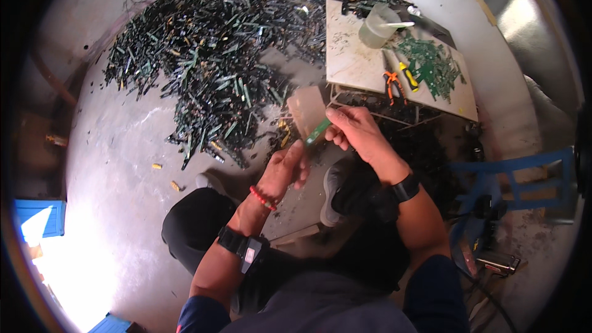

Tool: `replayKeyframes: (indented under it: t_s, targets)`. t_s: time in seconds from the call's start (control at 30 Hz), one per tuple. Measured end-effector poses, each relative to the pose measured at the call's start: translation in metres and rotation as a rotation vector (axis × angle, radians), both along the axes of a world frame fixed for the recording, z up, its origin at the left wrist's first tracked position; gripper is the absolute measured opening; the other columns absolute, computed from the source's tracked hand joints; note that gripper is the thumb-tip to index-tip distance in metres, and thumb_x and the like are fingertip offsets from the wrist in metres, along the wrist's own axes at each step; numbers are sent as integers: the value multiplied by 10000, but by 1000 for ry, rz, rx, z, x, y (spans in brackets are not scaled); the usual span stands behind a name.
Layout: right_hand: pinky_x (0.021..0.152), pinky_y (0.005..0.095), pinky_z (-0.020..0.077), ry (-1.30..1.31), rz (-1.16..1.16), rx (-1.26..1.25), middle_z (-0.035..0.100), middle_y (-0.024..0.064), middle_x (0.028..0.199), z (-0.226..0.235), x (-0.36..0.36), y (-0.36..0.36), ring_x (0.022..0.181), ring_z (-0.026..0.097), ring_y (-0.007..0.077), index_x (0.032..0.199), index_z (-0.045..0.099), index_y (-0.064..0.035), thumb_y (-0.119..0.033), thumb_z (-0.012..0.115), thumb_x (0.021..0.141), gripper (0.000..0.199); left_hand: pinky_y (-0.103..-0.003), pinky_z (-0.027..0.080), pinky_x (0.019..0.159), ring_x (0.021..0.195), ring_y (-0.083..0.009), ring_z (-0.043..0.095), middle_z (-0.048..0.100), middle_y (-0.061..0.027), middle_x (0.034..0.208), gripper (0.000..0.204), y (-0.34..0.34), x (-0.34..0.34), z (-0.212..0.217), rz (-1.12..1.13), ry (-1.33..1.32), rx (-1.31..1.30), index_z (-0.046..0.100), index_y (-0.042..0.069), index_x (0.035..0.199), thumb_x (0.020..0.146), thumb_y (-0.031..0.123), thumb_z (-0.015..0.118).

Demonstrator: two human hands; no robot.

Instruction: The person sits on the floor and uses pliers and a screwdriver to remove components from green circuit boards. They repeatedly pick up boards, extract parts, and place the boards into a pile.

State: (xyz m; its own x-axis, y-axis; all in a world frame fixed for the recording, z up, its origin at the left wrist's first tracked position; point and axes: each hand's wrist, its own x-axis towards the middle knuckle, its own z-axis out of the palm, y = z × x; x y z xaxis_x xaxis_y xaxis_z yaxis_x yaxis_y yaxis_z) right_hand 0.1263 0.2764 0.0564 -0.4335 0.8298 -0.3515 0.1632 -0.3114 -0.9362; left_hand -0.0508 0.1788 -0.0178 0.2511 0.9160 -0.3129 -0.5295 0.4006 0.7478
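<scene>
While the person sits low over the floor (123, 166), the right hand (357, 132) and the left hand (285, 169) are both closed on one thin green strip (317, 131), which is tilted in the air between them, above the knees. A big heap of dark green strips (216, 55) lies on the floor ahead, and a small pale table (351, 61) carries orange pliers (392, 85), a yellow tool (408, 76), a clear cup (377, 24) and green bits (435, 65) near its right edge.

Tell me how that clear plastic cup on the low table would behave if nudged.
The clear plastic cup looks thin-walled and nearly empty, so probably light. It stands upright and tall, so a push high up would likely tip it. Being round, it might then roll across the low table.
</scene>
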Motion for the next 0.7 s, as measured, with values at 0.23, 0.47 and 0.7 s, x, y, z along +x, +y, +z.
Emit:
replayKeyframes:
  t_s: [0.23,0.47,0.7]
  targets:
    - [626,316,468,-412,-692,833,617,93,776,27,48,75,702,585,164,1197,490,26,-342,631,852,524,-244,333,441,453,-123,443,497,-45,585,483,0,5,1,-1,113,110,468,74,738,956,494,374]
    - [685,349,478,-607,-489,921,646,113,807,66,77,161,746,617,229,1142,569,-37,-373,610,846,450,-248,326,435,447,-127,438,494,-47,582,471,1,9,18,-16,139,-54,468,76,743,960,484,375]
    - [563,283,464,-623,-816,1020,646,97,682,76,75,123,575,604,121,882,679,-23,-212,636,819,204,-259,323,422,436,-144,421,473,-52,572,448,4,7,18,49,98,-83,453,79,739,966,458,380]
